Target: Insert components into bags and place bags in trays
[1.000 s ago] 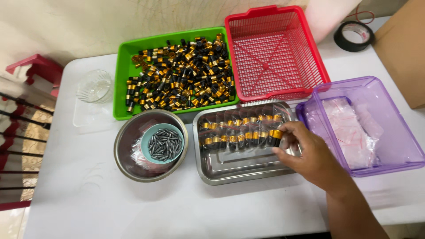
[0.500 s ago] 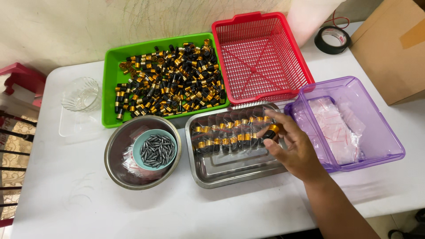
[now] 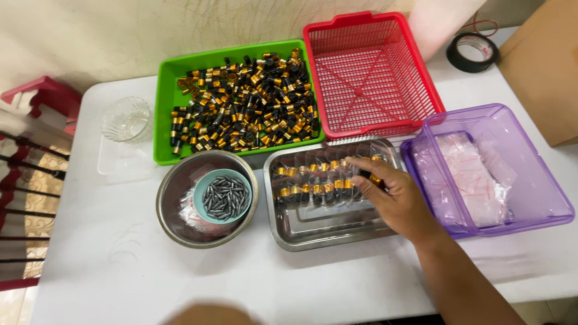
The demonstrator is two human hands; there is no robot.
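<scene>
My right hand [image 3: 394, 201] reaches over the right end of a steel tray [image 3: 313, 232]. Two rows of small black and gold cylinders [image 3: 307, 189] lie in the tray's far half. The fingers curl down onto the right end of these rows, and one black and gold piece [image 3: 372, 178] shows between them. A blurred skin-coloured shape [image 3: 208, 314] sits at the bottom edge; it may be my left hand, and its fingers cannot be made out.
A green bin [image 3: 165, 129] heaped with black and gold pieces stands behind. Right of it is a red basket [image 3: 367, 78]. A steel bowl [image 3: 171, 219] holds a teal cup of grey pins [image 3: 224, 197]. A purple box [image 3: 542, 198] holds small plastic bags. Also present: glass dish [image 3: 125, 120], tape roll [image 3: 474, 51], cardboard box [image 3: 542, 66].
My right hand has slid left along the rows in the steel tray. A blurred skin-coloured shape has come in at the bottom edge.
</scene>
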